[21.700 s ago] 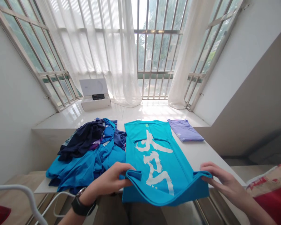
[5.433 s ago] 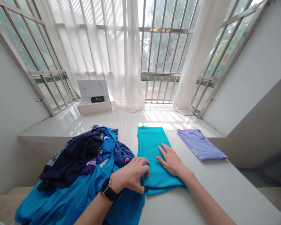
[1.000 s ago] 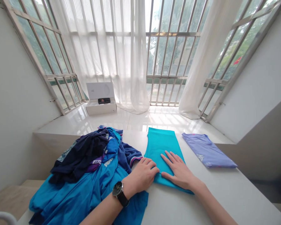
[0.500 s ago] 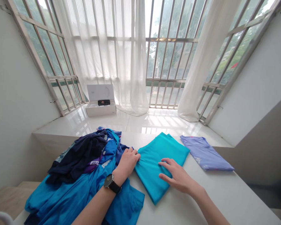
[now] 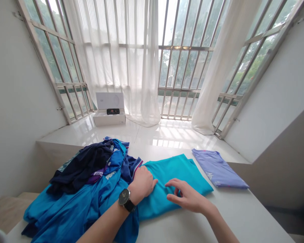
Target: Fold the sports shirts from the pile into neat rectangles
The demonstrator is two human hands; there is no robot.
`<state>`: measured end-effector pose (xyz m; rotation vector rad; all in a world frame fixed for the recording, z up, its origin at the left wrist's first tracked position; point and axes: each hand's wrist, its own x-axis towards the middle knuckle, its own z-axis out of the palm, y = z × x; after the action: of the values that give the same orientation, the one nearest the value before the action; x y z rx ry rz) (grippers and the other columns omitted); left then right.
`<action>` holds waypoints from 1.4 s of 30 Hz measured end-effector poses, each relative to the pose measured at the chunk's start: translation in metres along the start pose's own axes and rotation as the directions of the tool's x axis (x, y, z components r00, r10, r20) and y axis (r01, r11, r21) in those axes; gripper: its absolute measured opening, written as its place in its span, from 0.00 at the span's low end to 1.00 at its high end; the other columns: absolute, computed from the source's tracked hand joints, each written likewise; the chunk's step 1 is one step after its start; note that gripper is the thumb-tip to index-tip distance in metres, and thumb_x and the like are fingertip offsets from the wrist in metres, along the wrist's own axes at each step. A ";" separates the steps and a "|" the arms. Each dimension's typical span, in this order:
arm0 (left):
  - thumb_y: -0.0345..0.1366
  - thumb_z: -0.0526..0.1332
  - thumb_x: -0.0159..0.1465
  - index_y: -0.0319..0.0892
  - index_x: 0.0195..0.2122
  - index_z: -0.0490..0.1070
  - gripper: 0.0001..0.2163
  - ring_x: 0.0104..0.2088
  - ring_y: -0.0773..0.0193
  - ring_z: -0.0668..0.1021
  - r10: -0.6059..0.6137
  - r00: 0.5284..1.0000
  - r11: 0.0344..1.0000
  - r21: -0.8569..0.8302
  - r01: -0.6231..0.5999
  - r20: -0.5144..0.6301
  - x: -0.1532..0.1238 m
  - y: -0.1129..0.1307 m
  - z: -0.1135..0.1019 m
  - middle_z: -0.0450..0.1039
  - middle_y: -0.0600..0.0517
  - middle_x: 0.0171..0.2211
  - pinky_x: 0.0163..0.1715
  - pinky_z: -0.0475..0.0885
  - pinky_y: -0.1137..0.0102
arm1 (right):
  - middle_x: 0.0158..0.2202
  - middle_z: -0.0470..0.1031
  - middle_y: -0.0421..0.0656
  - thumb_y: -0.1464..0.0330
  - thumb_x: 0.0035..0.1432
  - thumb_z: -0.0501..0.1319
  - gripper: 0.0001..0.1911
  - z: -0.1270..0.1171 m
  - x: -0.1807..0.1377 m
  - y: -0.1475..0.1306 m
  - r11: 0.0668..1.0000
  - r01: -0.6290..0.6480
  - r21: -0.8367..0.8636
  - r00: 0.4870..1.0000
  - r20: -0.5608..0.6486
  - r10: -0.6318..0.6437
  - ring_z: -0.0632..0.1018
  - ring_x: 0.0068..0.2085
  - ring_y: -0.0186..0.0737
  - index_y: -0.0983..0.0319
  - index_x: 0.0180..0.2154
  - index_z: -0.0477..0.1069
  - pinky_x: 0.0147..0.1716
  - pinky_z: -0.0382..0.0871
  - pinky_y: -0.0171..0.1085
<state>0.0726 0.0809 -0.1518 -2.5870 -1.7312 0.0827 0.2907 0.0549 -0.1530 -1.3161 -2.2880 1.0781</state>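
A folded turquoise garment (image 5: 177, 168) lies on the white table in front of me. My left hand (image 5: 142, 184), with a black watch on its wrist, has its fingers curled over the garment's left end, right beside the clothes pile. Part of that end is hidden under the hand. Over the garment's near middle, my right hand (image 5: 183, 195) is held with fingers bent and apart, holding nothing; whether the fingertips touch the fabric I cannot tell.
A rumpled pile of blue and navy clothes (image 5: 78, 202) covers the table's left side. A folded lavender garment (image 5: 220, 168) lies at the right. Behind, an open white box (image 5: 108, 118) with a black device (image 5: 113, 111) stands on the sill by a curtain (image 5: 142, 67).
The turquoise garment has turned, its left end now against the pile and its right corner swung nearer me. My left hand has moved slightly nearer; my right hand has shifted slightly left.
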 end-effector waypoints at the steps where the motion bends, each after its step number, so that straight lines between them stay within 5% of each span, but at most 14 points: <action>1: 0.50 0.53 0.69 0.29 0.41 0.79 0.25 0.43 0.40 0.77 -0.025 1.000 1.000 -0.006 0.025 0.004 -0.003 0.006 0.000 0.76 0.28 0.41 0.40 0.69 0.55 | 0.49 0.75 0.43 0.51 0.61 0.60 0.22 0.000 0.000 0.001 1.000 0.001 0.003 1.000 -0.002 -0.001 0.77 0.38 0.40 0.55 0.50 0.75 0.38 0.71 0.39; 6: 0.54 0.51 0.69 0.24 0.60 0.67 0.34 0.57 0.30 0.71 -0.097 0.995 0.992 -0.076 0.099 0.029 -0.024 0.027 0.014 0.67 0.23 0.58 0.48 0.70 0.49 | 0.43 0.78 0.45 0.53 0.64 0.57 0.19 -0.008 0.003 0.017 0.988 -0.041 -0.149 0.991 -0.133 0.021 0.77 0.42 0.45 0.58 0.44 0.75 0.42 0.70 0.41; 10: 0.57 0.51 0.67 0.27 0.67 0.56 0.39 0.66 0.25 0.56 -0.101 0.993 0.990 -0.093 0.106 0.054 -0.030 0.032 0.031 0.52 0.25 0.67 0.59 0.59 0.40 | 0.48 0.76 0.50 0.57 0.64 0.56 0.16 -0.030 0.001 0.054 0.833 -0.346 -0.433 0.885 -0.445 0.136 0.74 0.50 0.55 0.61 0.42 0.75 0.48 0.65 0.49; 13: 0.52 0.50 0.69 0.26 0.68 0.55 0.36 0.67 0.27 0.54 -0.078 0.996 0.992 -0.098 0.081 0.035 -0.021 0.027 0.036 0.51 0.26 0.67 0.61 0.56 0.40 | 0.47 0.75 0.51 0.58 0.64 0.55 0.15 -0.041 -0.004 0.080 0.731 -0.510 -0.452 0.824 -0.500 0.266 0.76 0.47 0.55 0.60 0.42 0.74 0.42 0.66 0.46; 22: 0.37 0.53 0.68 0.30 0.66 0.59 0.27 0.68 0.38 0.55 0.195 0.981 0.979 -0.053 -0.195 -0.018 0.048 -0.027 0.033 0.53 0.32 0.68 0.63 0.55 0.48 | 0.40 0.77 0.48 0.58 0.64 0.53 0.14 -0.046 -0.014 0.083 0.738 -0.533 -0.413 0.836 -0.392 0.384 0.78 0.38 0.47 0.59 0.38 0.73 0.31 0.60 0.39; 27: 0.28 0.50 0.68 0.44 0.58 0.71 0.20 0.57 0.41 0.68 0.049 0.997 0.999 -0.003 -0.049 -0.058 0.069 -0.026 0.022 0.66 0.37 0.59 0.53 0.65 0.51 | 0.35 0.80 0.47 0.59 0.61 0.55 0.15 -0.050 -0.020 0.063 0.763 -0.517 -0.387 0.854 -0.298 0.427 0.78 0.37 0.48 0.58 0.30 0.75 0.27 0.56 0.38; 33: 0.26 0.47 0.68 0.45 0.59 0.69 0.22 0.50 0.44 0.73 -0.040 0.999 0.999 -0.019 0.039 -0.020 0.082 -0.007 0.019 0.68 0.36 0.54 0.44 0.71 0.55 | 0.19 0.74 0.43 0.61 0.57 0.56 0.21 -0.044 -0.025 0.035 0.883 -0.363 -0.297 0.929 -0.047 0.366 0.71 0.22 0.37 0.61 0.15 0.62 0.22 0.56 0.36; 38: 0.36 0.49 0.70 0.44 0.63 0.65 0.21 0.57 0.36 0.69 -0.002 0.999 0.998 -0.061 0.004 0.034 0.084 0.005 0.015 0.65 0.33 0.60 0.48 0.69 0.49 | 0.18 0.73 0.41 0.65 0.54 0.56 0.15 -0.023 -0.022 0.020 0.947 -0.302 -0.108 0.935 0.161 0.316 0.71 0.20 0.34 0.62 0.18 0.69 0.20 0.61 0.31; 42: 0.54 0.44 0.71 0.39 0.68 0.56 0.32 0.67 0.30 0.55 0.028 0.994 0.978 -0.208 -0.005 0.105 0.086 0.011 0.020 0.49 0.32 0.69 0.60 0.55 0.40 | 0.21 0.75 0.39 0.67 0.53 0.58 0.11 -0.004 -0.015 0.006 0.973 -0.226 0.039 0.919 0.340 0.200 0.72 0.22 0.33 0.62 0.24 0.76 0.20 0.63 0.28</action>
<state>0.1141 0.1566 -0.1744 -2.7918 -1.8463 0.0441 0.3047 0.0463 -0.1524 -1.4737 -2.3406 1.5555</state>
